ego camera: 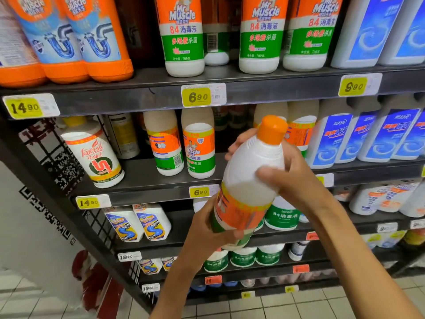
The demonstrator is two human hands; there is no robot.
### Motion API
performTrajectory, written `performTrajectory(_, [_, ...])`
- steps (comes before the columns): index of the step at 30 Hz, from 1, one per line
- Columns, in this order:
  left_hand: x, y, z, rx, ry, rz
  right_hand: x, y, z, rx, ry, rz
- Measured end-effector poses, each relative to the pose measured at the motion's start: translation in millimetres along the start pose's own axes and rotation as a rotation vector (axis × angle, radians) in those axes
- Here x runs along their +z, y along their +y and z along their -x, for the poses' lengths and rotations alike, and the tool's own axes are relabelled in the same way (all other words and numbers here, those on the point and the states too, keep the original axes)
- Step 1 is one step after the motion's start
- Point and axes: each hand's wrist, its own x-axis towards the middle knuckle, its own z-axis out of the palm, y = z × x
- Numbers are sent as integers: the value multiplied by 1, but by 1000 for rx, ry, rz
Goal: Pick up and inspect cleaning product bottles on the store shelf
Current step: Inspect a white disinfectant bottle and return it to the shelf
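Bottle (247,180) inspection in progress, centre frame.
Left hand (207,229) grips the base, right hand (292,178) the shoulder; next, probably rotate the label into view.

white bottle (249,178) with orange cap, orange-green label, tilted before the shelf, possibly half full.

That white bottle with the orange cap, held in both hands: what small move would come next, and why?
Probably a slight turn of the bottle toward the camera. The left hand grips its base, the right hand its shoulder, and the orange and green label faces partly sideways, too angled to read.
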Motion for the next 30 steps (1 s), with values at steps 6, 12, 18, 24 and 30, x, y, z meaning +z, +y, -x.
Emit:
performTrajectory(6, [17,-8,3,-144,-4,164,-5,27,-13,134,10,-504])
performTrajectory(12, [28,-4,-9,-176,203,196,0,32,-25,263,446,-154])
performTrajectory(18, [42,-6,-23,-122,255,74,-8,40,-38,392,488,134])
performTrajectory(24, [44,-5,-49,-139,292,76,-22,54,-45,364,507,405])
performTrajectory(30, [35,6,-75,-52,302,-229,-30,56,-64,179,515,502])
